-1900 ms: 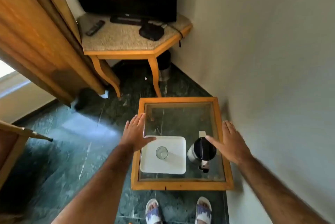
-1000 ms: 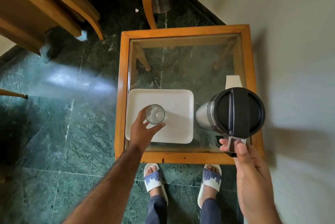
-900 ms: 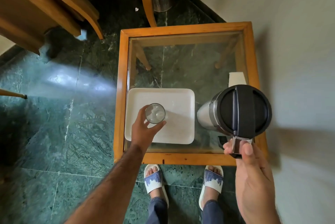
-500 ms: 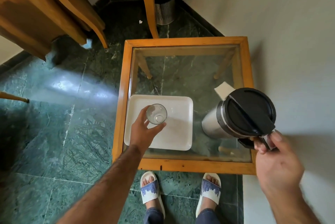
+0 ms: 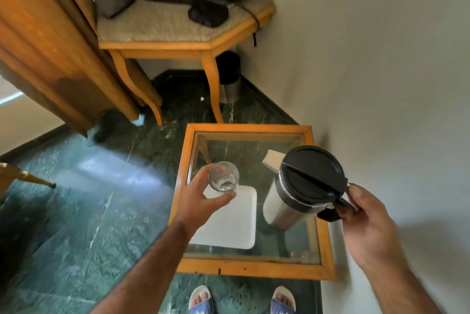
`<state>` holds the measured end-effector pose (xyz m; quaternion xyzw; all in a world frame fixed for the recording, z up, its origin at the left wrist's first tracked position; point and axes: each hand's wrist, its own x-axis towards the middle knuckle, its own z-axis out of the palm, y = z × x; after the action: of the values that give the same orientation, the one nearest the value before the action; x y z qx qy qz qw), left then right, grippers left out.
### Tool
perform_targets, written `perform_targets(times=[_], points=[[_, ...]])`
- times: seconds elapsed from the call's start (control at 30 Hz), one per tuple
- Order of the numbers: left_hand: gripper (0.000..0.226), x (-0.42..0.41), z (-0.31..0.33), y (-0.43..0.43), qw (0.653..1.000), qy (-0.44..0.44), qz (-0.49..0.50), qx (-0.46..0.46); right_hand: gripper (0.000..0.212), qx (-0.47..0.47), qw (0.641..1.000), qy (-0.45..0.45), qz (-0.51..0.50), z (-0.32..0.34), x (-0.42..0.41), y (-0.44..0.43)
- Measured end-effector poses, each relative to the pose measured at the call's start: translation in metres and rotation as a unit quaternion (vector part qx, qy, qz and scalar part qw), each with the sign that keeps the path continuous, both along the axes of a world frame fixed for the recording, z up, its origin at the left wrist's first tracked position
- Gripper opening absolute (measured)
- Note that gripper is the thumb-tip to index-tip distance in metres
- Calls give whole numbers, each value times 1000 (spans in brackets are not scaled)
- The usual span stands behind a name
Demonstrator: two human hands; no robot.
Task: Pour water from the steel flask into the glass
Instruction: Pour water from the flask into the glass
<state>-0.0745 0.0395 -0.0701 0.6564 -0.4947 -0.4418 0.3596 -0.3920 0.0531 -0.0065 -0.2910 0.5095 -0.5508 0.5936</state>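
Glass tabletop framed in orange wood (image 5: 254, 269) is showing green marble floor through it; whether the glass (image 5: 223, 176) holds water is hard to tell, and motion blur is softening the room. Left hand (image 5: 201, 202) is curling fingers round the glass, now lifted off the white tray (image 5: 229, 224) it stood on half a second ago. Right hand (image 5: 366, 224) is gripping the handle of the steel flask (image 5: 302, 191), tilted above the table, black lid on.
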Motion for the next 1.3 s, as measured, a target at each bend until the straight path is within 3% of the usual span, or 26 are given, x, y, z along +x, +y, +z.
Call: perform_targets(times=[0.1,0.17,0.3,0.5,0.9,1.3], points=[[63,-1,59,-4,999,-12,-14,-32,72,-22,999,27,29,56,10,-14],[62,-1,92,-9,999,-7,-17,-49,54,-39,997,47,45,92,15,-25],[61,5,155,-17,996,-2,-5,-84,44,-89,988,88,95,162,18,-43],[55,11,236,-17,990,-17,-3,-137,47,-129,962,167,175,270,31,-72],[54,18,343,5,985,6,21,-174,47,-144,893,309,292,441,84,-100],[51,24,381,25,980,67,26,-187,53,-126,792,450,394,522,150,-92]])
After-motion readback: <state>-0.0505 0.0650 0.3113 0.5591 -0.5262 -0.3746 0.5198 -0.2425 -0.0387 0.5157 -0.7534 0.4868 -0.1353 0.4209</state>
